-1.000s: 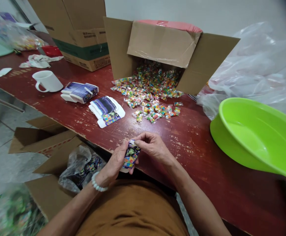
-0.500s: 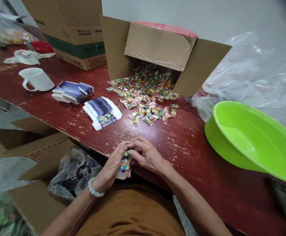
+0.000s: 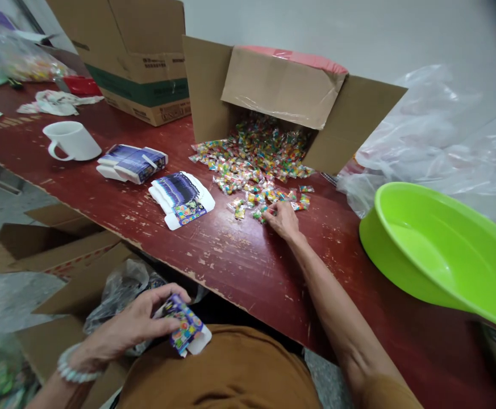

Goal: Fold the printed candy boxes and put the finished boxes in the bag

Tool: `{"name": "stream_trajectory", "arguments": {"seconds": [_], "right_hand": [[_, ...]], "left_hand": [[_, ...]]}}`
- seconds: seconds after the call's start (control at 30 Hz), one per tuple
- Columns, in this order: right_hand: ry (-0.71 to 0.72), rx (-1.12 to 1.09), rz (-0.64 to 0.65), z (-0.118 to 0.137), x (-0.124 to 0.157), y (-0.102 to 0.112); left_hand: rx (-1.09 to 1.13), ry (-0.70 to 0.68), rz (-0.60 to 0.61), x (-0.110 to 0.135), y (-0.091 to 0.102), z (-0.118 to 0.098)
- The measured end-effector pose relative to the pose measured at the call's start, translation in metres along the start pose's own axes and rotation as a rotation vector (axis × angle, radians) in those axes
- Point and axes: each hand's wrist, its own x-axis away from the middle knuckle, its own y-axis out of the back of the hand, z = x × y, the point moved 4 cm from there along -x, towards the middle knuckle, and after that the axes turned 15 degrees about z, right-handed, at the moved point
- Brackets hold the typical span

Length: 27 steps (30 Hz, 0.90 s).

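Note:
My left hand (image 3: pixel 154 315) grips a small printed cardboard box (image 3: pixel 183 325), purple with colourful pictures, tilted in front of my brown shirt. A white flap stands open at the box's lower end. Out over the table, my right hand (image 3: pixel 285 220) reaches to the near edge of a heap of clear candy packets (image 3: pixel 248 176) with colourful sweets inside. Its fingers are bent down and closed on a packet there, partly hidden by them. Flattened purple boxes lie left of the heap, one fanned stack (image 3: pixel 182 199) nearer and another stack (image 3: pixel 132 163) behind it.
The packets spill from an open carton (image 3: pixel 282 85) lying on the red table (image 3: pixel 230 255). A white mug (image 3: pixel 75 141) and a closed carton (image 3: pixel 145 85) stand left. A green basin (image 3: pixel 401 255) and plastic bags (image 3: pixel 418 136) are right. Below the table edge is an open carton (image 3: pixel 73 289).
My hands have parted. The left moved down and left with the small box, now tilted with its flap showing; the right let go of the box and reached forward to the candy packets.

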Motion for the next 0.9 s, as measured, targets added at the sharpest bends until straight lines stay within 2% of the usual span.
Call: {"name": "stream_trajectory", "arguments": {"seconds": [0.07, 0.13, 0.2, 0.27, 0.33, 0.4, 0.43, 0.53, 0.63, 0.77, 0.9], "right_hand": [[0.016, -0.043, -0.002, -0.002, 0.003, 0.001], [0.039, -0.103, -0.020, 0.000, 0.010, 0.006], [0.070, -0.174, -0.035, 0.007, 0.025, 0.011], [0.134, -0.286, 0.025, 0.024, 0.049, 0.012], [0.262, -0.536, 0.280, 0.051, 0.078, 0.004], [0.374, -0.605, 0.478, 0.078, 0.106, -0.005], [0.440, -0.589, 0.524, 0.089, 0.118, -0.009], [0.535, -0.464, 0.462, 0.105, 0.133, -0.015], [0.514, -0.400, 0.381, 0.105, 0.132, -0.016], [0.512, -0.431, 0.303, 0.105, 0.134, -0.013], [0.548, -0.472, 0.366, 0.108, 0.139, -0.017]], "left_hand": [[-0.202, 0.114, 0.076, 0.008, 0.015, 0.000], [-0.291, 0.195, 0.115, 0.012, 0.021, -0.002], [-0.244, 0.176, 0.117, 0.009, 0.018, -0.009], [-0.112, 0.068, 0.105, 0.001, 0.008, -0.019], [0.015, -0.058, 0.068, -0.012, -0.004, -0.030], [0.062, -0.159, 0.031, -0.024, -0.016, -0.039], [0.061, -0.195, 0.027, -0.030, -0.022, -0.043], [-0.017, -0.243, 0.041, -0.041, -0.039, -0.051], [-0.120, -0.242, -0.008, -0.045, -0.048, -0.053], [-0.122, -0.276, -0.097, -0.048, -0.055, -0.058], [-0.110, -0.305, -0.159, -0.050, -0.059, -0.062]]}}
